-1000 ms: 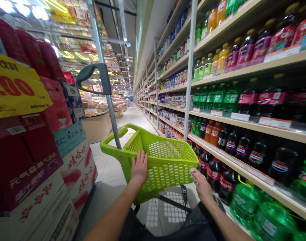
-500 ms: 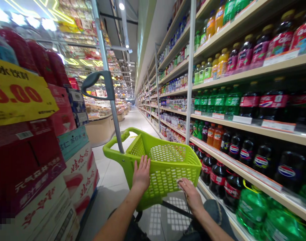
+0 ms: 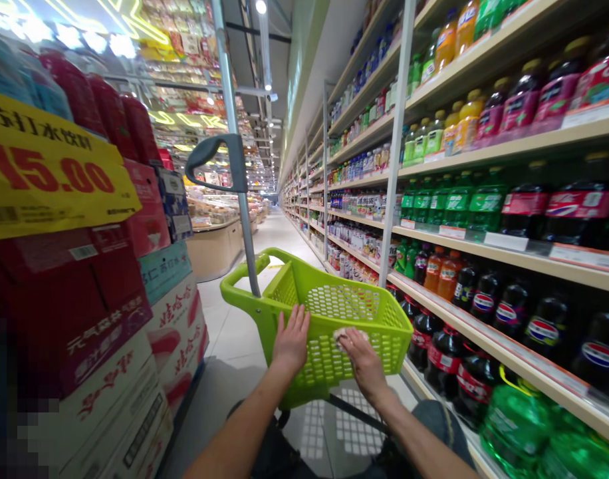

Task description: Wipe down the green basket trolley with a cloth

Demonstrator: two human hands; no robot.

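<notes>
A lime-green plastic shopping basket cart (image 3: pixel 329 379) with a perforated side stands right in front of me. Its grey metal pole (image 3: pixel 233 120) carries a dark grey loop handle (image 3: pixel 217 163). My left hand (image 3: pixel 291 339) lies on the near side of the basket just below the rim, fingers stretched out. Against the same side, farther right, my right hand (image 3: pixel 363 364) presses a crumpled whitish cloth (image 3: pixel 343 334) to the holes. Part of the cloth is hidden under the fingers. The visible part of the basket's inside shows only green mesh.
Shelves of soda bottles (image 3: pixel 488 199) run along the right, with large green bottles (image 3: pixel 514 416) low beside my knee. Stacked drink cartons (image 3: pixel 175 332) and a yellow price sign (image 3: pixel 60 166) rise at left. A tiled aisle (image 3: pixel 279 233) stretches ahead.
My right hand has slid the cloth left and up along the basket's side, nearer my left hand. The left hand stays on the basket. The whole view has shifted slightly.
</notes>
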